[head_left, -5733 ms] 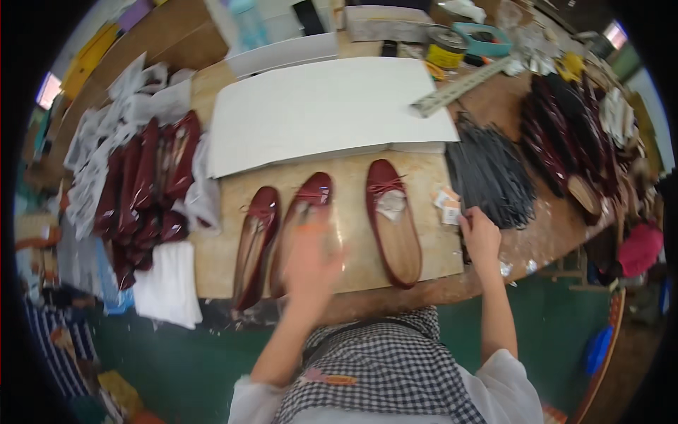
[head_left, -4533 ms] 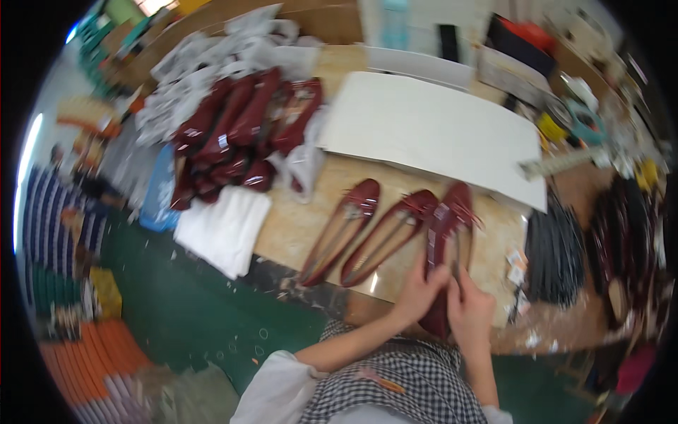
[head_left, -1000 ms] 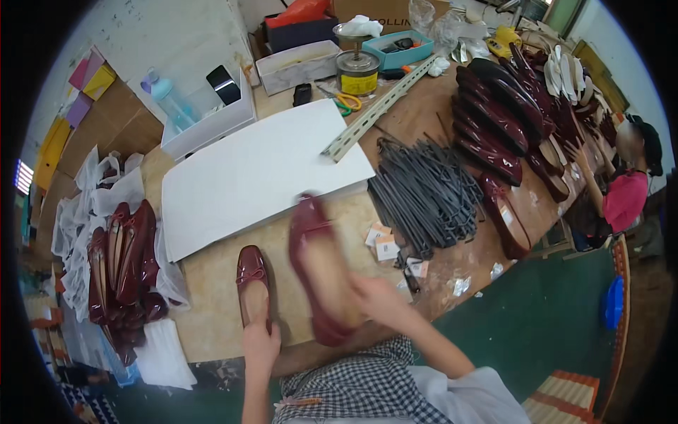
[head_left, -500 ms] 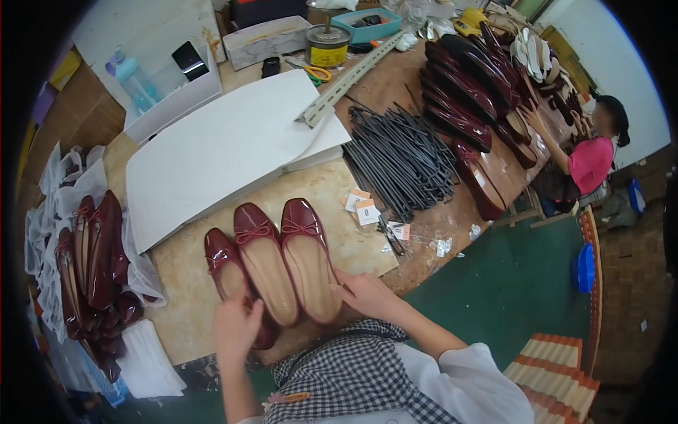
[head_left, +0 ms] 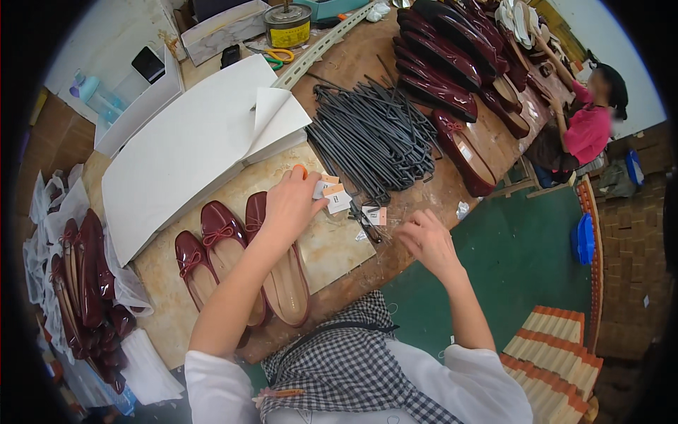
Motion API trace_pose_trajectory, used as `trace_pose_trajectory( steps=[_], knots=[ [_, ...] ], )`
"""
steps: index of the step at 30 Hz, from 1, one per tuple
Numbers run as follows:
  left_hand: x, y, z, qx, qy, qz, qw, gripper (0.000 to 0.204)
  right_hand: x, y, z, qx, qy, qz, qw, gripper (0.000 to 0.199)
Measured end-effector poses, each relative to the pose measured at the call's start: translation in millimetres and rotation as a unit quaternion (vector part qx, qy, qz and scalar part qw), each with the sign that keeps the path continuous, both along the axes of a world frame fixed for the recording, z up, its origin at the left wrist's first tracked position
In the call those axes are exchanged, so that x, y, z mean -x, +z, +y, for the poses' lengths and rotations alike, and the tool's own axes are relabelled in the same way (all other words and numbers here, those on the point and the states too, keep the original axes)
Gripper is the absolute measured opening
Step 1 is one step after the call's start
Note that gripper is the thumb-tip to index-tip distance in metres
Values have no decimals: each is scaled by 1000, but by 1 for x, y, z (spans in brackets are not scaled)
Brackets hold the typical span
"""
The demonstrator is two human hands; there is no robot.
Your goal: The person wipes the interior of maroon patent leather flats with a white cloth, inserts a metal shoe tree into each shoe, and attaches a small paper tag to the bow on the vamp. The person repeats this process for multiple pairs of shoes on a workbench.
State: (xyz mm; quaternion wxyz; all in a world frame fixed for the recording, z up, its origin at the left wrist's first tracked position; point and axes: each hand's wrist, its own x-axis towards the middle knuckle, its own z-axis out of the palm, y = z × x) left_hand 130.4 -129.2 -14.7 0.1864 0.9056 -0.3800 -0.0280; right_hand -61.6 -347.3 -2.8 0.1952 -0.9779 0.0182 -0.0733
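My left hand (head_left: 291, 205) reaches across the burgundy ballet flats (head_left: 288, 286), its fingers bent beside the orange-and-white paper tags (head_left: 337, 201). A small orange piece (head_left: 301, 171) shows at its fingertips, too little of it to name. Under my left forearm, three flats with bows stand in a row, toes away from me, partly covered. Above the bench's near edge my right hand (head_left: 428, 244) has its fingers drawn together, close to thin clear plastic strands (head_left: 397, 220); whether it pinches one is unclear. Small dark-handled snips (head_left: 366, 227) lie between the hands.
Beyond the tags lies a heap of dark bent rods (head_left: 374, 138). Burgundy flats (head_left: 452, 53) pile up at the far right, near a co-worker in pink (head_left: 588, 131). White sheets (head_left: 191, 155) lie at left; bagged shoes (head_left: 85, 275) sit at the left edge.
Both my hands have left the flats. The left moved right and away to the tags; the right moved right, near the clear strands. My view has shifted right.
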Motion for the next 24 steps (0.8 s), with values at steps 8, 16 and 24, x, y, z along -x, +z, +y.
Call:
trace_pose_trajectory(
  steps=[8,16,24],
  knots=[
    [3,-13,-19,6,0,24,1000,37,6,-16,4,13,145,22,989,11],
    [9,-11,-24,26,17,27,999,26,-4,-16,2,61,194,39,978,11],
    [17,-24,-25,-31,-22,-119,992,30,-22,17,3,-402,-106,-59,908,8]
  ],
)
